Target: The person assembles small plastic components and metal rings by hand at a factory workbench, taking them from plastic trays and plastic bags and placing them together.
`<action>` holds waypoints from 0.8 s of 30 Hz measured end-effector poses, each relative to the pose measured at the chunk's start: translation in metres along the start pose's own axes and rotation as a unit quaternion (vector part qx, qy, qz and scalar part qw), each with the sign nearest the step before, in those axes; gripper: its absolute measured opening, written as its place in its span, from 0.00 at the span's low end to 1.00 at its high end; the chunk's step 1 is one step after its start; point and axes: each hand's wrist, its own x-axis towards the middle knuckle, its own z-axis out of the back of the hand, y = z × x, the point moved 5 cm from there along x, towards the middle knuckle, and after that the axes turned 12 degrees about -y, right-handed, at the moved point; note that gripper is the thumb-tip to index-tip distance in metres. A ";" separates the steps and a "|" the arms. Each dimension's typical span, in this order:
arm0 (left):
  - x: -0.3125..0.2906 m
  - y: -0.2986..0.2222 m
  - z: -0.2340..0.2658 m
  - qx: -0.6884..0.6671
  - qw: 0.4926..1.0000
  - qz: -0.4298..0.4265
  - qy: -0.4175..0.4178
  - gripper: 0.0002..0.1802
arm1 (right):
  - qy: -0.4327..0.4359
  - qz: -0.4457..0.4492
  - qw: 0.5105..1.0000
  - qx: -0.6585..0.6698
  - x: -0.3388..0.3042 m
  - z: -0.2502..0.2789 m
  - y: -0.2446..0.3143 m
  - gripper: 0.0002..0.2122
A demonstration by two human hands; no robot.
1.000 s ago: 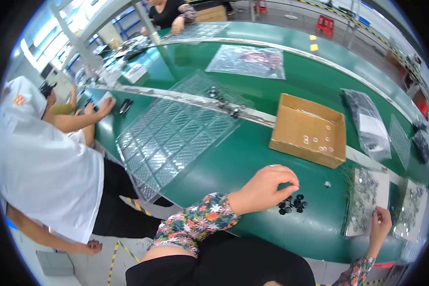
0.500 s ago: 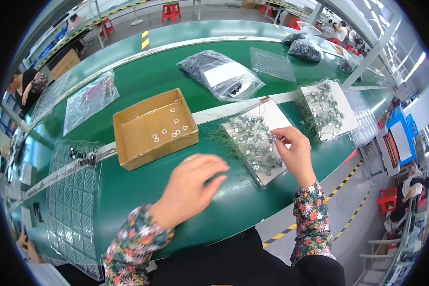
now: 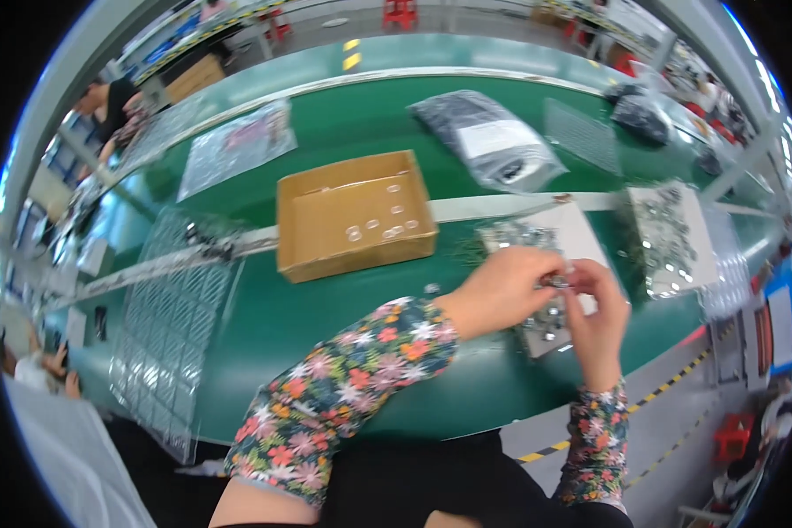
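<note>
My left hand (image 3: 506, 289) and my right hand (image 3: 597, 315) meet over a pale board (image 3: 581, 231) strewn with small silvery round parts (image 3: 537, 236) on thin wires. Both hands are closed in pinches, fingertips together. Between them shows a small dark, shiny part (image 3: 554, 281), blurred, its exact kind unclear. My hands cover much of the board's middle. Left of them stands a shallow brown cardboard box (image 3: 304, 264) with several small white rings (image 3: 372, 223) inside. A single small shiny piece (image 3: 431, 289) lies on the green table beside my left wrist.
Another board (image 3: 691, 233) of wired parts lies at the right, beside clear plastic trays (image 3: 730, 273). A clear tray (image 3: 163, 326) with black parts lies at the left. Plastic bags (image 3: 493, 141) lie farther back. A person (image 3: 114, 110) stands at the far left.
My left hand has moved right to meet my right hand over the board, and its fingers have closed. The view has swung, so everything on the table sits farther right.
</note>
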 end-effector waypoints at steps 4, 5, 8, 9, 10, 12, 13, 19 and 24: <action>0.008 -0.009 0.003 -0.043 0.999 -0.010 -0.028 0.09 | -0.012 0.046 0.999 -0.023 0.006 0.006 0.011 0.15; 0.009 -0.013 0.008 -0.033 0.999 -0.021 -0.034 0.09 | -0.021 0.064 0.998 -0.014 0.009 0.006 0.014 0.15; 0.014 -0.021 0.031 -0.034 0.998 0.005 -0.058 0.09 | -0.032 0.086 0.996 0.010 0.022 -0.001 0.030 0.14; 0.017 -0.022 0.035 -0.041 0.997 0.034 -0.053 0.10 | -0.036 0.088 0.995 0.008 0.026 -0.001 0.034 0.13; 0.019 -0.025 0.039 -0.043 0.997 0.059 -0.029 0.11 | -0.045 0.060 0.996 0.047 0.029 -0.002 0.036 0.13; 0.024 -0.032 0.051 -0.100 0.992 0.074 -0.032 0.10 | -0.035 0.059 0.994 0.082 0.038 -0.003 0.045 0.13; 0.025 -0.038 0.055 -0.094 0.992 0.083 -0.024 0.10 | -0.037 0.065 0.992 0.103 0.041 -0.003 0.049 0.14; -0.012 -0.039 0.086 -0.117 0.963 0.243 0.018 0.10 | 0.070 -0.002 0.974 0.216 0.026 -0.031 0.067 0.12; -0.071 0.000 0.084 -0.197 0.909 0.367 -0.030 0.07 | 0.203 -0.083 0.954 0.202 -0.014 -0.077 0.048 0.11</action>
